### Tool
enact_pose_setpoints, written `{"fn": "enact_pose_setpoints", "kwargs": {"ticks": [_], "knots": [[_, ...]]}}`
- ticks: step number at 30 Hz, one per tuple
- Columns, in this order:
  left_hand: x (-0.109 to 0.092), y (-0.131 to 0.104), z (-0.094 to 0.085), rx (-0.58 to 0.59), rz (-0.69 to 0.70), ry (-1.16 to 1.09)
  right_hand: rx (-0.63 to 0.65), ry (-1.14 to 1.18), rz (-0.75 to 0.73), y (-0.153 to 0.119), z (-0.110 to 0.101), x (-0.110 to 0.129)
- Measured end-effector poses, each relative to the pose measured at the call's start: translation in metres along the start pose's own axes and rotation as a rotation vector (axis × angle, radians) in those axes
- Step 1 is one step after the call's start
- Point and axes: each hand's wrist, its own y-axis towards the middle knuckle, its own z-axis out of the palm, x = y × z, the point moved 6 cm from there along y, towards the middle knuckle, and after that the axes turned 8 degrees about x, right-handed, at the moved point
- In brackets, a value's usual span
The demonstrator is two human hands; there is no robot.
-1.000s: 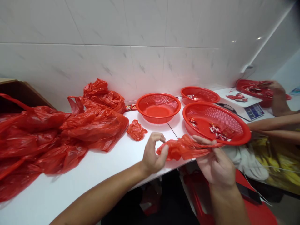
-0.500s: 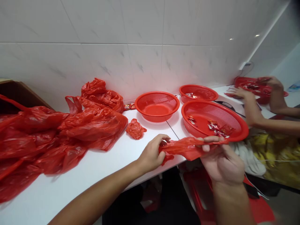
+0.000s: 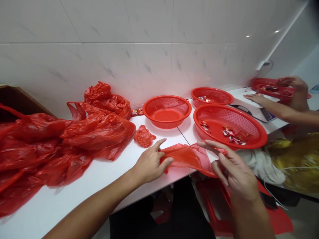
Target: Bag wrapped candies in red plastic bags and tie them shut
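A thin red plastic bag (image 3: 188,157) is stretched between my two hands over the front edge of the white table (image 3: 119,176). My left hand (image 3: 152,162) is closed on its left end, with the index finger pointing out. At the other end, my right hand (image 3: 234,166) grips the bag between thumb and fingers, just in front of a large red basket (image 3: 229,114) holding several small wrapped packets (image 3: 231,135). Behind my left hand lies a small crumpled red bag (image 3: 144,136).
Filled red bags (image 3: 97,132) cover the table's left side beside a cardboard box (image 3: 23,99). A red basket (image 3: 166,123) stands near the wall, another (image 3: 211,91) behind the large one. At the right, another person's hands (image 3: 294,81) are at a red tray near a scale (image 3: 265,114).
The bag between my hands has spread wider and hangs flatter. My left hand has moved a little left. The other person's near hand has drawn back, uncovering the scale.
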Motion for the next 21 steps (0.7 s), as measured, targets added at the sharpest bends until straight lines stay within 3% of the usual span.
{"fn": "enact_pose_setpoints", "kwargs": {"ticks": [5,9,11,15,16,17,19,21], "knots": [[0.030,0.004,-0.003,-0.017,-0.239,0.296,-0.037,-0.076,0.073,0.005,-0.005,-0.010],[0.055,-0.007,0.020,0.148,-0.270,0.164,0.040,-0.266,0.082,0.017,-0.020,-0.012],[0.064,-0.014,0.038,0.171,-0.210,0.065,0.048,-0.387,0.023,0.034,-0.036,0.003],[0.076,-0.027,0.067,0.056,-0.116,-0.075,-0.164,-0.772,-0.246,0.103,-0.090,0.056],[0.078,-0.028,0.071,0.025,-0.109,-0.102,-0.122,-0.928,-0.264,0.128,-0.098,0.061],[0.080,-0.029,0.075,-0.001,-0.108,-0.126,0.016,-1.072,-0.227,0.153,-0.102,0.056],[0.082,-0.029,0.078,-0.038,-0.111,-0.169,0.401,-1.273,-0.036,0.195,-0.108,0.024],[0.084,-0.029,0.080,-0.057,-0.123,-0.198,0.636,-1.480,0.170,0.217,-0.119,-0.015]]}}
